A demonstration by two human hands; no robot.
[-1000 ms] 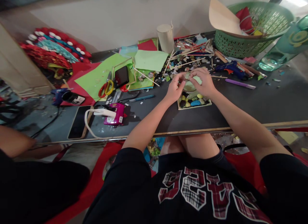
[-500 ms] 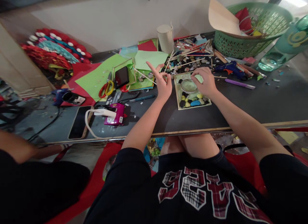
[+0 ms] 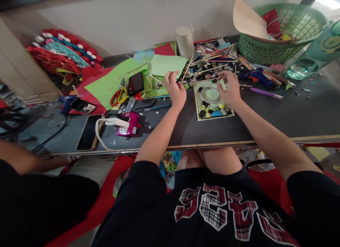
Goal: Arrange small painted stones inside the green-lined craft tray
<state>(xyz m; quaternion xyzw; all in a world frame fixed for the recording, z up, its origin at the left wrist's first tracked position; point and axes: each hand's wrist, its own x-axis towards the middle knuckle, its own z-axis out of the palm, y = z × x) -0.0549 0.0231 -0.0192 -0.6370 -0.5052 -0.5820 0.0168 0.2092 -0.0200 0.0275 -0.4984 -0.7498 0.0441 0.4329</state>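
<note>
A small wood-framed tray (image 3: 197, 102) lies on the dark table with a clear round lid (image 3: 210, 94) and several painted pebbles (image 3: 212, 111) in it. My right hand (image 3: 230, 89) hovers over the tray's far right corner, its fingers pinched on a small pale green paper scrap (image 3: 222, 84). Left of the tray, my left hand (image 3: 174, 88) has its fingers curled down onto loose pebbles (image 3: 204, 69) and thin wooden sticks (image 3: 209, 57). What it grips, if anything, is hidden.
Green and red paper sheets (image 3: 114, 80), scissors (image 3: 118, 96), a black phone (image 3: 135, 83), a pink device with a white cable (image 3: 127, 124), another phone (image 3: 87, 132) lie left. A blue glue gun (image 3: 255, 75), green basket (image 3: 276, 41), paper roll (image 3: 185, 41) stand behind. Another person's arm (image 3: 18, 158) is at left.
My left hand left the tray, swung left with fingers spread, then curled down onto the pebbles and sticks. My right hand shifted slightly toward the tray's far right corner.
</note>
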